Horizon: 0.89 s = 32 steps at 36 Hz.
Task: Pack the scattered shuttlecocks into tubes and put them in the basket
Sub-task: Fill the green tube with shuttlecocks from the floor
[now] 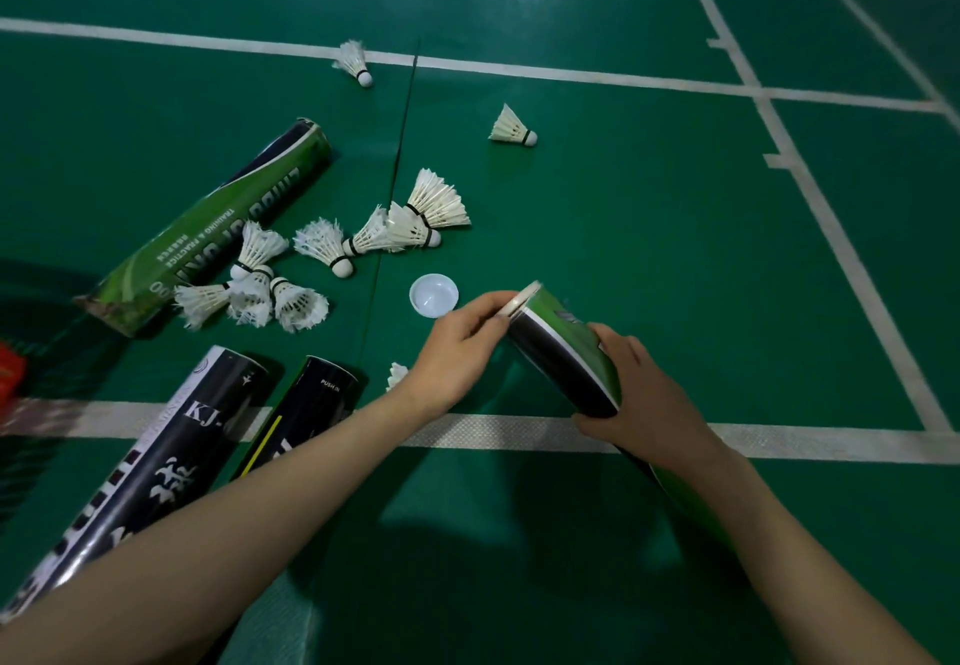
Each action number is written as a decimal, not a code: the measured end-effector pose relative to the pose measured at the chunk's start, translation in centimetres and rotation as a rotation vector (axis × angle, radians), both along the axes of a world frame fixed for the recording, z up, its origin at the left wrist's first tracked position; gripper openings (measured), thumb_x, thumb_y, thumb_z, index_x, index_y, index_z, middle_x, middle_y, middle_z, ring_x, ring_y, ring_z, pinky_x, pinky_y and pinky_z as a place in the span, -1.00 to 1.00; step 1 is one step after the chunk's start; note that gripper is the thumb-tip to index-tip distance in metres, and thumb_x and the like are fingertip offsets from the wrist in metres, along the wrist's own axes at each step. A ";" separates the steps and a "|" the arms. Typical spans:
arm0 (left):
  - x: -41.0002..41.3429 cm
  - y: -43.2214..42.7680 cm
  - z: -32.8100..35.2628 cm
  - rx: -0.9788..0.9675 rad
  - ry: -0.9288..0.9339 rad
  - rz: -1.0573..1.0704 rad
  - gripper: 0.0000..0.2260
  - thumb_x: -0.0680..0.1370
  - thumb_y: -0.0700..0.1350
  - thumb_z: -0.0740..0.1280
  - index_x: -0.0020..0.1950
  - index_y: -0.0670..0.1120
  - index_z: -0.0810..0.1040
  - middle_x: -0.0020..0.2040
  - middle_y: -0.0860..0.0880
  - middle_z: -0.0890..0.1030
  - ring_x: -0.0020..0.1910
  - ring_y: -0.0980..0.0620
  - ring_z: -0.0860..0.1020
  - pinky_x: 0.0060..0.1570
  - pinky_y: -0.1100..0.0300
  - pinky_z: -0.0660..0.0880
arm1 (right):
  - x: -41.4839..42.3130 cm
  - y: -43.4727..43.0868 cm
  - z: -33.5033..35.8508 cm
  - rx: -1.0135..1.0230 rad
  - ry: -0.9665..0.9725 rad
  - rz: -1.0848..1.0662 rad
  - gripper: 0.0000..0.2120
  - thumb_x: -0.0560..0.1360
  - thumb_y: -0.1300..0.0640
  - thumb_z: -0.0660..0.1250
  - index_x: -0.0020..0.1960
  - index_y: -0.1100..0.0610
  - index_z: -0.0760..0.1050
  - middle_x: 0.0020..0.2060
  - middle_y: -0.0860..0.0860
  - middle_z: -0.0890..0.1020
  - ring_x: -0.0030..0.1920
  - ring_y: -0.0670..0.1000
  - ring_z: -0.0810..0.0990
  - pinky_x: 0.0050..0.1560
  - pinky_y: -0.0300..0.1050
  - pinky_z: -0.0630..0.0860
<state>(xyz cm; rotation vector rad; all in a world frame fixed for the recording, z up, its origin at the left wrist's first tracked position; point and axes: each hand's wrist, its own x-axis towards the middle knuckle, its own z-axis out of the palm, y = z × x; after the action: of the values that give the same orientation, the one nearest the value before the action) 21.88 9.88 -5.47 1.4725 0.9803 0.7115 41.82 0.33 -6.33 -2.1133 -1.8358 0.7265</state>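
Note:
My right hand (pixel 641 397) grips a green and black tube (pixel 566 347) around its middle, tilted up to the left. My left hand (pixel 460 347) pinches the white cap (pixel 521 299) at the tube's upper end. A loose white lid (pixel 434 295) lies on the floor just beyond my left hand. Several white shuttlecocks lie scattered on the green floor: a cluster (pixel 260 285) at the left, a group (pixel 410 220) in the middle, and two apart, a far one (pixel 355 61) and a right one (pixel 511 126). One shuttlecock (pixel 396 375) peeks out behind my left wrist.
A long green tube (pixel 208 228) lies at the left beyond the cluster. Two black tubes, a big one (pixel 156 462) and a slimmer one (pixel 306 415), lie at the lower left. A red object (pixel 9 371) shows at the left edge. White court lines (pixel 519 438) cross the floor.

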 end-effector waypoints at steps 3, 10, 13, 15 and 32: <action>-0.2 -0.3 0.1 -0.009 -0.012 -0.024 -0.80 0.62 -0.12 0.20 0.12 0.10 0.57 0.01 0.22 0.62 0.05 0.29 0.53 0.15 0.39 0.40 | 0.0 0.0 -0.1 0.004 -0.005 -0.003 -0.07 0.31 -0.05 0.50 0.50 -0.06 0.02 0.27 -0.04 0.31 0.08 0.03 0.47 0.00 0.00 0.53; -0.1 -0.7 -0.4 0.014 -0.012 -0.058 -0.74 0.57 0.02 0.24 0.22 0.01 0.54 0.09 0.05 0.63 0.15 0.07 0.55 0.28 0.06 0.42 | 0.1 -0.1 -0.3 0.028 0.029 -0.026 -0.06 0.30 -0.03 0.52 0.50 -0.09 0.04 0.25 -0.04 0.33 0.10 0.05 0.48 0.04 0.08 0.54; 0.0 -0.4 -0.3 -0.002 -0.014 -0.070 -0.73 0.54 0.02 0.27 0.21 0.01 0.55 0.09 0.02 0.63 0.16 0.04 0.55 0.30 -0.02 0.40 | 0.1 0.0 -0.1 0.043 0.026 -0.044 -0.06 0.29 -0.02 0.52 0.51 -0.08 0.05 0.23 -0.03 0.34 0.08 0.03 0.47 0.02 0.04 0.53; 0.1 -0.2 0.0 0.002 0.003 -0.095 -0.71 0.53 0.02 0.27 0.22 0.01 0.54 0.10 0.03 0.63 0.17 0.04 0.54 0.31 -0.02 0.39 | 0.1 0.0 0.0 0.056 0.024 -0.055 -0.07 0.28 -0.01 0.53 0.50 -0.07 0.08 0.20 -0.04 0.36 0.04 0.00 0.45 -0.01 -0.02 0.51; 1.0 0.6 -0.5 0.100 0.043 -0.146 -0.69 0.48 -0.21 0.39 0.21 -0.06 0.55 0.14 -0.02 0.63 0.20 0.03 0.53 0.34 0.00 0.36 | 0.7 -0.4 -0.3 0.108 0.044 -0.089 -0.10 0.22 0.01 0.55 0.45 -0.07 0.18 0.13 -0.09 0.39 0.00 -0.01 0.48 -0.02 -0.06 0.49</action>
<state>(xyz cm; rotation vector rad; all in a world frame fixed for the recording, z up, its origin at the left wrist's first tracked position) 22.93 10.47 -5.94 1.6348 0.8696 0.6324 42.55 -0.09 -6.63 -2.0784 -1.7070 0.6324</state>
